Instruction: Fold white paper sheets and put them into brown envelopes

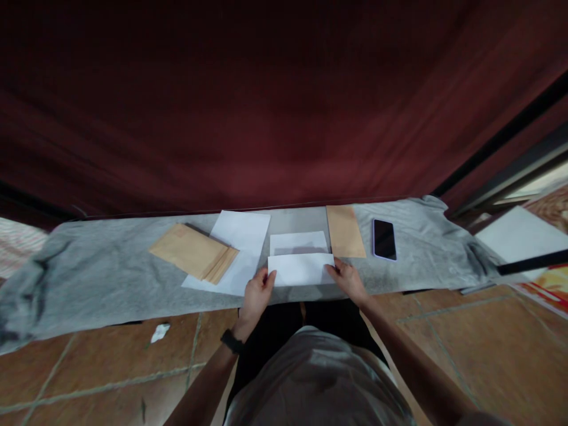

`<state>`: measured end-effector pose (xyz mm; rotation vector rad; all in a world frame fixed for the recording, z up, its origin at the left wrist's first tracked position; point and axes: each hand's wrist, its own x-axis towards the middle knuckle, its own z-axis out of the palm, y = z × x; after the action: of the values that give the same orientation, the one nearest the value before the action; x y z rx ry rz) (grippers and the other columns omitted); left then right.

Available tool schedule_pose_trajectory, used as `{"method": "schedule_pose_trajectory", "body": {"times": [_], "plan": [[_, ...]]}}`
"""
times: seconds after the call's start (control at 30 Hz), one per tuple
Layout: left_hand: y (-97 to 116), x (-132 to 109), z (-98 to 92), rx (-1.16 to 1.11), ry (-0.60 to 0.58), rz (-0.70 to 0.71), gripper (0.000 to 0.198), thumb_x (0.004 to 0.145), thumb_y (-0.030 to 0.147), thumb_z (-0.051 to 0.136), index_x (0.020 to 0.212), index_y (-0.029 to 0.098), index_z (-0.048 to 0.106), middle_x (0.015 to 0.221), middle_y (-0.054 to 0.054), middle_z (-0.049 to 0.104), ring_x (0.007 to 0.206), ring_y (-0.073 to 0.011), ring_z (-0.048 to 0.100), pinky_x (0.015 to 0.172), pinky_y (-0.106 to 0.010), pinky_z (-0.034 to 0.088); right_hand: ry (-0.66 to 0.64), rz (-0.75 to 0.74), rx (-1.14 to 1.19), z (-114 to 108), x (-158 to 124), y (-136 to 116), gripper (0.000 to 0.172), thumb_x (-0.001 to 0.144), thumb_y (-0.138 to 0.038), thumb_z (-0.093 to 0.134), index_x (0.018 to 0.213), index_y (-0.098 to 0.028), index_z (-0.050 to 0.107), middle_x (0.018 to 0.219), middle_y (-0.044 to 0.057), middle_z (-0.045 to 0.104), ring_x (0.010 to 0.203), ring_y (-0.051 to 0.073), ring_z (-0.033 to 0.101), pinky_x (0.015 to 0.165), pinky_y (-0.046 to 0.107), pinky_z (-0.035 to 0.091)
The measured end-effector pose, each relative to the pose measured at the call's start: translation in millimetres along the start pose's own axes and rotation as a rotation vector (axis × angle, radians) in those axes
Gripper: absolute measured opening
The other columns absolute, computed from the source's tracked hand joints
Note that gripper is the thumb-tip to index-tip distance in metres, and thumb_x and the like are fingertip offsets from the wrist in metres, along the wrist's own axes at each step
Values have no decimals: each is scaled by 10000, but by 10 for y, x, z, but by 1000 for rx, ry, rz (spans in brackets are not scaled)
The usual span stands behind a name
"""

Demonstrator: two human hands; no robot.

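A sheet of white paper [300,270], its near part folded up in a flap, lies in front of me at the near edge of the cloth. My left hand [258,291] pinches its left edge, thumb on top. At the right edge, my right hand [348,278] grips the same sheet between thumb and fingers. The far part of the paper shows behind the flap. Just beyond my right hand lies a single brown envelope [347,232]. To the left, a stack of brown envelopes [193,251] rests on flat white sheets [243,232].
A phone [384,239] with a dark screen lies right of the single envelope. Grey cloth [110,266] covers the narrow table. A dark red curtain-like surface [284,118] rises behind it. A crumpled white scrap [160,332] is on the tiled floor [119,361].
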<state>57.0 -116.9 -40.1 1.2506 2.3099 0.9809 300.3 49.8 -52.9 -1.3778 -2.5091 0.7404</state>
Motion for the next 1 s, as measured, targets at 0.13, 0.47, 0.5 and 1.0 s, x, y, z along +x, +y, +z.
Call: {"method": "schedule_pose_trajectory", "body": {"times": [0.13,0.47,0.5,1.0], "plan": [[35,-2,-1,140,13,-41,301,1000,423,462,814,222,586,673,25,605,618,-132,562,612,-243,363,-19,60,-94,19,34,-68,325,1028,-420,440,1075,-217,689,861,55,766,832,226,734,692,266,497],[270,366,73,524,-15,-226,326,1024,426,437,1047,208,678,878,-79,765,802,-213,718,647,-272,412,102,76,-394,143,295,-349,348,1032,-366,444,1219,-142,632,980,189,752,864,272,740,780,357,524],[276,384,83,546,-20,-230,337,1025,428,430,1072,206,680,880,-85,766,805,-217,721,657,-275,424,105,83,-403,147,311,-355,344,1031,-364,448,1216,-139,632,989,190,749,880,273,737,801,362,518],[349,754,197,644,0,-201,394,1032,396,384,1192,158,654,899,-147,757,886,-263,736,746,-321,492,121,83,-423,97,733,-424,376,1011,-286,417,1283,-95,594,1102,209,723,977,283,704,899,402,459]]}}
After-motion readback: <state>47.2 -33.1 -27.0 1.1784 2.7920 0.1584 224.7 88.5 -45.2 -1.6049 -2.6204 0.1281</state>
